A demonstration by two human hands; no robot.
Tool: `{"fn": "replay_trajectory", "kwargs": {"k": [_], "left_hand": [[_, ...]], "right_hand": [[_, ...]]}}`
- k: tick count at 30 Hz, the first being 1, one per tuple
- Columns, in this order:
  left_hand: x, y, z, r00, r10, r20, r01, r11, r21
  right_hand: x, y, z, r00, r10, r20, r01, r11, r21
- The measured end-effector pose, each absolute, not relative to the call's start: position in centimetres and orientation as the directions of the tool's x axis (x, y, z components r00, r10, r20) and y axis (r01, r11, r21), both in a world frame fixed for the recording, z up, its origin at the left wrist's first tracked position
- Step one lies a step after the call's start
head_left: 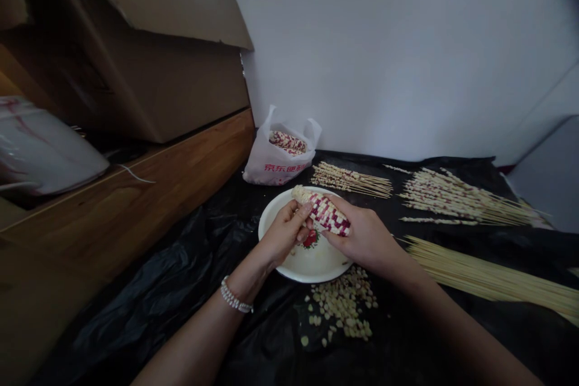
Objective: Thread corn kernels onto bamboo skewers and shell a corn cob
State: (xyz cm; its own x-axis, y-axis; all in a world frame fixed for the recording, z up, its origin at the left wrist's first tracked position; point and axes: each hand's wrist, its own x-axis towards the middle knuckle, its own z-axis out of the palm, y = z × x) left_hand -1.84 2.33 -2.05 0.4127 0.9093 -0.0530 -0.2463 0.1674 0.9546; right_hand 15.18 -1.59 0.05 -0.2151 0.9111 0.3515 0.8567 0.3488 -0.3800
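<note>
An ear of corn (329, 213) with white and purple kernels is held slantwise over a white basin (266, 217) with a red flower printed inside. My right hand (364, 235) is wrapped round its lower right end. Against its left side my left hand (284, 230) is closed, the thumb pressed on the kernels near the paler upper end; the other fingers curl beneath and are partly hidden. A beaded bracelet circles my left wrist. Below the basin lies a spread of loose pale kernels (346, 301) on black plastic sheeting (194, 277).
Behind the basin stands a white plastic bag (280, 163) with more corn. To the right lie skewers threaded with kernels (443, 196), a smaller threaded bunch (350, 181) and bare sticks (488, 274). A cardboard box (181, 78) and wooden board (149, 187) border the left.
</note>
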Motion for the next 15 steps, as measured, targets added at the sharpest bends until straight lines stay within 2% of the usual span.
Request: {"fn": "replay_trajectory", "kwargs": {"k": [6, 15], "left_hand": [[-1.76, 2.19, -1.64, 0.41, 0.907, -0.094, -0.248, 0.209, 0.946], [-2.14, 2.48, -1.55, 0.415, 0.9, -0.136, -0.345, 0.294, 0.891]], "right_hand": [[14.96, -1.84, -0.11, -0.226, 0.906, 0.359, 0.901, 0.334, -0.277], [14.98, -1.87, -0.29, -0.251, 0.891, 0.378, 0.944, 0.312, -0.106]]}}
